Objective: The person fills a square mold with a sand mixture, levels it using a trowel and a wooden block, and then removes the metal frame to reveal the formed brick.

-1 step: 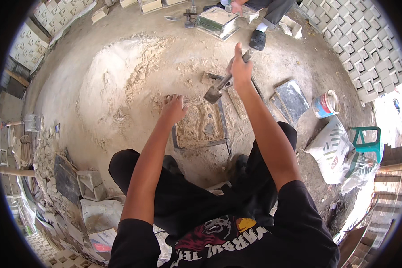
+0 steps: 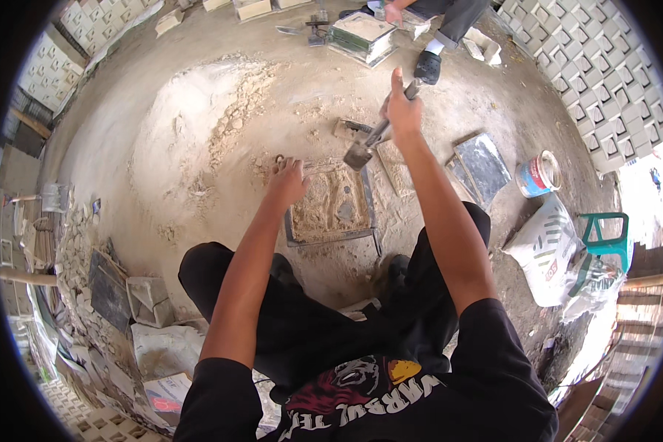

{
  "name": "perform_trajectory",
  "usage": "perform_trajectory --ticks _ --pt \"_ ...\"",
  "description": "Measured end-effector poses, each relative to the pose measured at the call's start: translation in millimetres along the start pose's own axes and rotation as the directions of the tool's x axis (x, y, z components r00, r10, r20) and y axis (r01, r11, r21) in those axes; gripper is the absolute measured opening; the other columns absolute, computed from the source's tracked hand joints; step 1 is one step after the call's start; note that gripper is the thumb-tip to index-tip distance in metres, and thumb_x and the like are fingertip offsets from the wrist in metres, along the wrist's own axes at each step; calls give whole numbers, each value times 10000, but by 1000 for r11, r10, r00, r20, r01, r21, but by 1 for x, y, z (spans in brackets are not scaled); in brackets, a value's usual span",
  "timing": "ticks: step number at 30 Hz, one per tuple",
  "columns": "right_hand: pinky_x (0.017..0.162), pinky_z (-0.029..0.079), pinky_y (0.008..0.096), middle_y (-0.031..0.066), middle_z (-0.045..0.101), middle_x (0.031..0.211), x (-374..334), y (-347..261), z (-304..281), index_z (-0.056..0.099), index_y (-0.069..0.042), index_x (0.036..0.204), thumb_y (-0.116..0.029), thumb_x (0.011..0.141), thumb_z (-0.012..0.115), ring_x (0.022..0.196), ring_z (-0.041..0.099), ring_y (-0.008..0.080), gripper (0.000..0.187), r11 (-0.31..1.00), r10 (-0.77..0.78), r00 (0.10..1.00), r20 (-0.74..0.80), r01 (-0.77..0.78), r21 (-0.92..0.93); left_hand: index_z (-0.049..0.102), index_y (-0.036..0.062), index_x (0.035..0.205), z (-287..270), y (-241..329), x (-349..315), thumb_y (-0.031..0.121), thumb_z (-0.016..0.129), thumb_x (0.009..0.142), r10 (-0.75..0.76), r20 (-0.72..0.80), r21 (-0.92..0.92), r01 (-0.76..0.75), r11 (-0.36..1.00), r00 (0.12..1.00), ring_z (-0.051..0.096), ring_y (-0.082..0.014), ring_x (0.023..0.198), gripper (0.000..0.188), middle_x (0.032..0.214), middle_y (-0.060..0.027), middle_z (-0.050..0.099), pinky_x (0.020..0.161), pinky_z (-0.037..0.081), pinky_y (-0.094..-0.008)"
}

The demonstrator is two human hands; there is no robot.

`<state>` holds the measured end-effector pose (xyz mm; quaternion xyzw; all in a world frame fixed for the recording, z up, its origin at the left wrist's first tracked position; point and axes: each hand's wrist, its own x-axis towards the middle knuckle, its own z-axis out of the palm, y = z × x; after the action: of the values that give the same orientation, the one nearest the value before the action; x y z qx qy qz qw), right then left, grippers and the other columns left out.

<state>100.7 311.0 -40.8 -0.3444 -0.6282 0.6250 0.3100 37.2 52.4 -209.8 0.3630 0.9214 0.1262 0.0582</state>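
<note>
Relative to the earlier frame, the right hand (image 2: pixel 405 116) and the hammer (image 2: pixel 358 155) sit slightly farther right; the right hand is closed around the handle, thumb extended; the left hand (image 2: pixel 290 180) rests at the upper-left corner of the mould (image 2: pixel 331 239), fingers bent, grip indeterminable; the mould lies on the floor (image 2: pixel 236 214) between the feet; count: one hammer, one bucket (image 2: pixel 530 178), one green stool (image 2: pixel 604 216).

Dusty floor (image 2: pixel 99 158) under powder heap (image 2: pixel 180 114), filled frame (image 2: pixel 331 240), bucket (image 2: pixel 530 179)
</note>
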Motion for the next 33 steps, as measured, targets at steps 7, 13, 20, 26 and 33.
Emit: perform_trajectory --ticks 7,13,20,26,33 --pt "740 480 499 296 633 769 -2 96 -47 607 57 840 -672 862 562 783 641 449 731 788 -267 960 83 267 -555 197 -17 1515 100 18 -93 506 437 967 -167 -104 -10 167 986 980 163 -335 1480 793 1578 -213 212 1197 133 -483" --pt "670 471 515 332 615 811 -46 165 -69 490 43 968 -493 901 641 824 608 510 562 748 -166 975 146 220 -626 118 -31 1526 104 24 -85 522 393 975 -208 -25 -36 207 978 978 50 -324 1499 828 1602 -216 105 1207 55 -483" --pt "685 428 581 323 603 827 -23 193 -79 426 13 983 -278 992 530 818 566 542 309 626 -402 884 239 456 -632 133 -76 1505 104 63 -35 501 356 992 -190 -160 35 198 980 969 65 -324 1496 804 1598 -219 118 1210 65 -473" --pt "729 449 585 345 619 902 -33 189 -61 457 11 1046 -301 997 503 876 573 543 319 682 -245 922 299 384 -623 171 -75 1500 121 79 9 497 361 991 19 -201 -55 -31 998 979 117 -333 1488 788 1582 -229 173 1212 84 -465" --pt "779 459 573 353 619 966 -35 176 -67 488 34 1166 -344 991 504 920 581 529 416 698 -120 941 317 307 -647 165 -17 1522 117 92 1 497 335 1001 349 -10 51 -348 936 937 125 -297 1491 752 1595 -183 171 1212 61 -491"
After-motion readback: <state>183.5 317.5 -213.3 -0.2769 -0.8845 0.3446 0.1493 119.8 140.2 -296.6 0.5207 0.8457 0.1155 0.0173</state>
